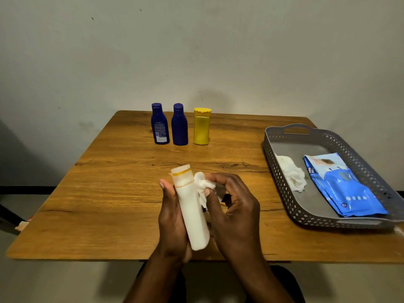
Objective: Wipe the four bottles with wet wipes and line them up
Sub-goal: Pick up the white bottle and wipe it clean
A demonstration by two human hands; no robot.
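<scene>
— Nearest to us, the left hand (172,217) has its fingers curled round the white bottle (192,212), held tilted above the desk (109,193). What's the right hand (232,206) doing?

— Its fingers pinch a wet wipe (203,185) against the bottle's shoulder, just below the cap. To do this well, I'd turn the bottle in the left hand while dragging the wipe down its length (cap seam included), then stand it beside the yellow bottle (201,126).

— So that one's the last?

— Likely: the two blue bottles (169,125) and the yellow one stand in a row at the far edge.

— Any writing?

— The left blue bottle shows small print, unreadable. The blue wipes pack (341,186) in the grey tray (282,171) has lettering too blurred to make out; a used wipe (291,173) lies beside it.
</scene>
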